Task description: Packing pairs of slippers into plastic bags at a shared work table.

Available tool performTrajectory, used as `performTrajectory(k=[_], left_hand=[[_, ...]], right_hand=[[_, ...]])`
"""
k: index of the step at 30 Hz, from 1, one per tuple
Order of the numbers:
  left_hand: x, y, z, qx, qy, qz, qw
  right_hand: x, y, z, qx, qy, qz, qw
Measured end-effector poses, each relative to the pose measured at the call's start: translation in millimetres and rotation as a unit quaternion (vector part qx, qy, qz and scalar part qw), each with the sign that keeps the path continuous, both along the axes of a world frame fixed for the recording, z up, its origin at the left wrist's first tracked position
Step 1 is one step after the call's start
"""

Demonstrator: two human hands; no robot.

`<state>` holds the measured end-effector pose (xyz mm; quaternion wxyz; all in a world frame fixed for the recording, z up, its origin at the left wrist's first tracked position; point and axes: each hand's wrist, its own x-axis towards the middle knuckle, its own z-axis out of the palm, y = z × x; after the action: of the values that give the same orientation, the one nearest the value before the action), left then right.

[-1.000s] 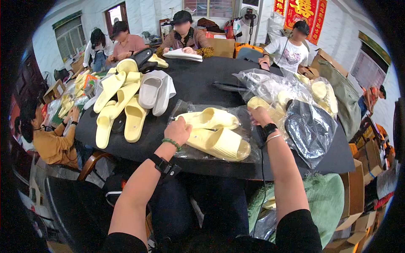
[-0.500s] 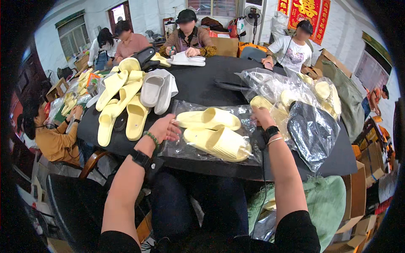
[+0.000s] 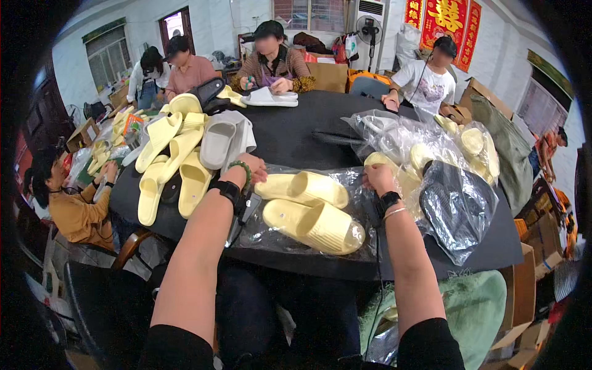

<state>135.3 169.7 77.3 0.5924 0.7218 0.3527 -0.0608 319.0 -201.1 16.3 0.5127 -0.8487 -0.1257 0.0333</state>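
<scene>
Two pale yellow slippers (image 3: 308, 206) lie side by side on a sheet of clear plastic bag (image 3: 351, 246) spread flat over the near edge of the dark table (image 3: 296, 129), directly in front of the person, one slipper a little farther off and one closer to the table's edge. They rest on top of the plastic, not inside it, so as far as the view shows the pair is laid out but not yet wrapped or bagged. The left hand (image 3: 251, 171) rests at the left end of the pair, fingers curled down onto the far slipper's heel end or the plastic beside it; whether it grips anything I cannot tell. The right hand (image 3: 377, 179) is at the right side of the pair with its fingers closed, seemingly pinching the plastic's far edge, though the hold itself is hidden. Just right of that hand sits a heap of crumpled clear bags (image 3: 431, 166) with more yellow slippers inside. To the left is a loose pile of unbagged yellow slippers (image 3: 172, 166) with a grey pair (image 3: 219, 143) among them. Other people sit round the far and left sides of the table.
</scene>
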Motion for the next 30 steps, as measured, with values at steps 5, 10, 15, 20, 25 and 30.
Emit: performTrajectory(k=[5, 10, 15, 20, 25, 30], left_hand=[[-4, 21, -8, -0.038, -0.112, 0.086, 0.989], [-26, -11, 8, -0.184, -0.142, 0.074, 0.970], [-95, -19, 17, -0.182, -0.129, 0.052, 0.973], [-140, -47, 22, -0.140, -0.093, -0.128, 0.977], [-171, -44, 3, -0.065, -0.128, -0.161, 0.977], [-179, -38, 6, -0.079, -0.107, -0.175, 0.976]], right_hand=[[-41, 15, 33, 0.057, 0.029, -0.038, 0.997], [-36, -7, 27, 0.015, -0.060, -0.038, 0.997], [-112, -18, 62, -0.160, -0.364, 0.042, 0.917], [-160, -73, 41, -0.231, -0.346, 0.285, 0.863], [-183, -103, 6, -0.418, -0.258, 0.336, 0.804], [-182, -96, 24, -0.385, -0.158, 0.355, 0.837]])
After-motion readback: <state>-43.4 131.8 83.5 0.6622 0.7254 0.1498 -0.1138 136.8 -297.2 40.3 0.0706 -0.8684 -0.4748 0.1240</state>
